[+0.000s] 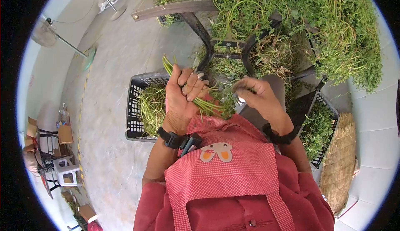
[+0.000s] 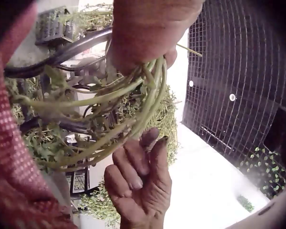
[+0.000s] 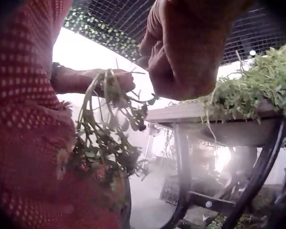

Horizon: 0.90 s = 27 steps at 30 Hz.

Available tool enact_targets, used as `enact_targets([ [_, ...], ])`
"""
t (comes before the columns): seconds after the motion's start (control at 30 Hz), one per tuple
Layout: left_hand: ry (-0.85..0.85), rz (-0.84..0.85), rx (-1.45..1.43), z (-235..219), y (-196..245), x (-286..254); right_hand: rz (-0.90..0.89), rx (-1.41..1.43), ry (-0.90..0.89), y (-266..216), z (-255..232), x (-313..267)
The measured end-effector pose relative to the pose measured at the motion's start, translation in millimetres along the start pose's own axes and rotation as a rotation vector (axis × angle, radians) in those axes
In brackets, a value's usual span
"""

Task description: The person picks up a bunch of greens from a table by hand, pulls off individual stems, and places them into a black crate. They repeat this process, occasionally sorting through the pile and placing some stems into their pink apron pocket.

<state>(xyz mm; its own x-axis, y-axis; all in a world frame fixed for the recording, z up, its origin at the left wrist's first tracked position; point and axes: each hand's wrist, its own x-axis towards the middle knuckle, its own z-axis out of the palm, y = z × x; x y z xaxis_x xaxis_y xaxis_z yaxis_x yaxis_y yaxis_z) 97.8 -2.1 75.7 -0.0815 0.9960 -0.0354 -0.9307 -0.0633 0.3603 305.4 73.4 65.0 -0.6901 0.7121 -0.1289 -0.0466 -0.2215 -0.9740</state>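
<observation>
My left hand (image 1: 183, 93) grips a bunch of green stems (image 1: 204, 105), its leafy end hanging over the apron. In the left wrist view the stems (image 2: 150, 102) come out below the left hand (image 2: 145, 33) and arc sideways. My right hand (image 1: 262, 99) is a short way right of the leaves, fingers curled. Seen from the left wrist, the right hand (image 2: 143, 176) lies close under the stems, and nothing shows in its grasp. The right wrist view has the leaves (image 3: 105, 148) drooping from the left hand (image 3: 119, 81), with the right hand (image 3: 186, 52) nearer the camera.
A large heap of greens (image 1: 291, 10) covers the table ahead, above black metal legs (image 1: 200, 28). One black crate (image 1: 132, 122) of stems stands left, another crate (image 1: 333, 124) of greens right. Beside that lies a straw mat (image 1: 338, 160). Fans and stools stand far left.
</observation>
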Motion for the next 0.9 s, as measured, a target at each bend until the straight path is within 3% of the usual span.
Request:
enact_targets([
  [0.07, -0.015, 0.002, -0.007, -1.9, -1.0, 1.0, -0.368, -0.520, -0.065, -4.2, 12.2, -1.2],
  [0.33, -0.002, 0.066, -0.093, -11.7, -5.7, 7.4, -0.278, -0.674, -0.077, -10.0, 27.2, -14.8],
  [0.4, 0.086, 0.110, -0.043, -9.0, -7.9, 7.6, -0.312, -0.600, -0.029, -1.3, 27.8, -13.4],
  [0.5, 0.079, 0.071, -0.085, -5.8, -7.2, 5.5, -0.387, -0.578, 0.057, 12.4, 28.4, -10.8],
  [0.63, 0.062, 0.043, -0.174, -7.7, -9.3, 6.2, -0.400, -0.606, 0.057, 9.3, 35.0, -7.2],
  [0.7, 0.080, 0.030, -0.191, -3.4, -11.1, 5.4, -0.375, -0.830, 0.041, 15.1, 33.2, -0.7],
  [0.9, 0.041, 0.040, -0.135, -9.9, -15.9, 9.3, -0.404, -0.761, -0.012, 20.7, 43.3, 10.9],
])
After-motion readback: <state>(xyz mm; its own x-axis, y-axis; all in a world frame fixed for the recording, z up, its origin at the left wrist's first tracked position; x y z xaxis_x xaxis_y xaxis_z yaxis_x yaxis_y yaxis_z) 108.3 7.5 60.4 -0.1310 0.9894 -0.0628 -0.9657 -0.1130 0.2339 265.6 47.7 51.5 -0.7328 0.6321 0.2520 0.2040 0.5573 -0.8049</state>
